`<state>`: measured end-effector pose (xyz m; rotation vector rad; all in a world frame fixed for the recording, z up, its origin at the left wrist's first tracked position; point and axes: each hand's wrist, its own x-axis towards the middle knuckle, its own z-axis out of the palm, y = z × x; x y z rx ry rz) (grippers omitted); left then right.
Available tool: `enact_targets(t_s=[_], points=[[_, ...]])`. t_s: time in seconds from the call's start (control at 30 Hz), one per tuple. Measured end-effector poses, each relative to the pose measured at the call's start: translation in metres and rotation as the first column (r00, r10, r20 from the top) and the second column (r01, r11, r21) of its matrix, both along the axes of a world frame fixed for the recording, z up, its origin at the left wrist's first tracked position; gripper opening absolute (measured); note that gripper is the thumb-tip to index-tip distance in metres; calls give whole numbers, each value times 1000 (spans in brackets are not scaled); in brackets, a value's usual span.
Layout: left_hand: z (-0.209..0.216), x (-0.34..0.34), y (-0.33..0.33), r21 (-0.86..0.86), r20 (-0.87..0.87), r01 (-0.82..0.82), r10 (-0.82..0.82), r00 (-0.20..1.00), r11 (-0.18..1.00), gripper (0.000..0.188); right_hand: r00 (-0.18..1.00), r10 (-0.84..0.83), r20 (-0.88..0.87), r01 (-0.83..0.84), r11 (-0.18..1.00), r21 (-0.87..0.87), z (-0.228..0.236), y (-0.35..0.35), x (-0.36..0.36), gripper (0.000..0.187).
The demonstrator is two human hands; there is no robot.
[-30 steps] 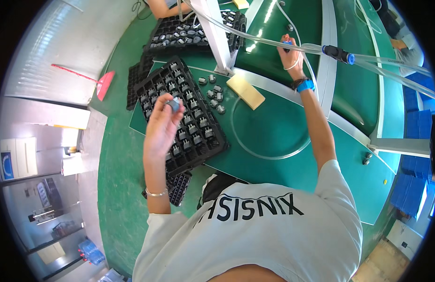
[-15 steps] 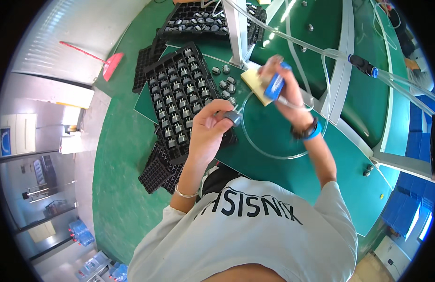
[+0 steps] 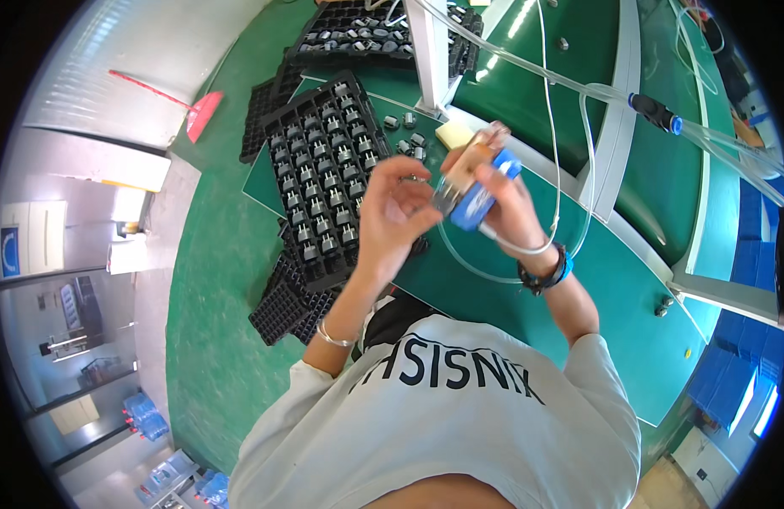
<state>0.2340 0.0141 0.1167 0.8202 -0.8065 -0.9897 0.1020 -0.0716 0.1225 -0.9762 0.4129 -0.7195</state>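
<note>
My left hand (image 3: 393,212) has its thumb and fingers closed around the edge of a small grey plug part (image 3: 443,198), which is blurred and partly covered. My right hand (image 3: 509,208) grips a blue handheld tool (image 3: 485,191) with a clear hose trailing from it. The tool's front end meets the plug part between my hands. Beside my left hand stands a black tray (image 3: 320,174) with rows of plug parts, their pins upward. Several loose metal-and-black parts (image 3: 415,146) lie just beyond my hands. A pale yellow pad (image 3: 454,135) is partly hidden behind the right hand.
A second black tray (image 3: 358,38) with loose parts is at the far side. A white metal post (image 3: 430,59) rises from the green table (image 3: 570,339). Clear air hoses with a black connector (image 3: 655,114) cross overhead at right. Empty black trays (image 3: 281,310) lie lower left.
My right hand has swung left and down from above the yellow pad, bringing the blue tool up to the plug part. My left hand has stayed nearly in place.
</note>
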Motion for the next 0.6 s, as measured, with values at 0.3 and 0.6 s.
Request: enact_targets(t_s=[0.3, 0.6], points=[[-46, 167, -103, -105, 962, -402, 196, 192, 910, 20, 776, -564, -282, 96, 548, -831, -83, -80, 0, 31], [-57, 189, -142, -91, 986, -399, 25, -167, 912, 18, 645, -654, -396, -39, 489, -871, -80, -70, -4, 41]])
